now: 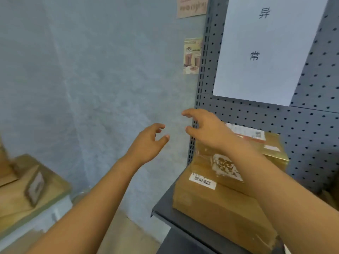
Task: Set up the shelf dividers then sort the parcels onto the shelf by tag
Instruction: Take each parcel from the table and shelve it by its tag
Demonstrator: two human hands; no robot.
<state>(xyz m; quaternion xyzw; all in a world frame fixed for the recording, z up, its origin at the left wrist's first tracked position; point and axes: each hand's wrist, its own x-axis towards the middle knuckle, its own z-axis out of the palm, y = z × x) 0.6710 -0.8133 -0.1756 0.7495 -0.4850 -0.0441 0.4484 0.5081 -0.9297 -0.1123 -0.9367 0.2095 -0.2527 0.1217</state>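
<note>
A large brown cardboard parcel (216, 206) with a barcode label lies on the dark grey shelf (165, 208) at the right. A second, smaller cardboard parcel (273, 149) sits behind it against the pegboard back panel (311, 125). A white paper sheet (262, 52) with two printed characters hangs on the pegboard above. My right hand (203, 127) hovers over the near parcel's left end, fingers spread and loosely curved, holding nothing. My left hand (148, 143) is in the air left of the shelf, fingers relaxed, empty.
A blue-grey wall (91, 79) fills the left and carries a small drinks poster (192, 55). At the lower left stands a table (27, 204) with cardboard and a small framed card (35, 187). The shelf's slotted upright (199, 99) runs beside my right hand.
</note>
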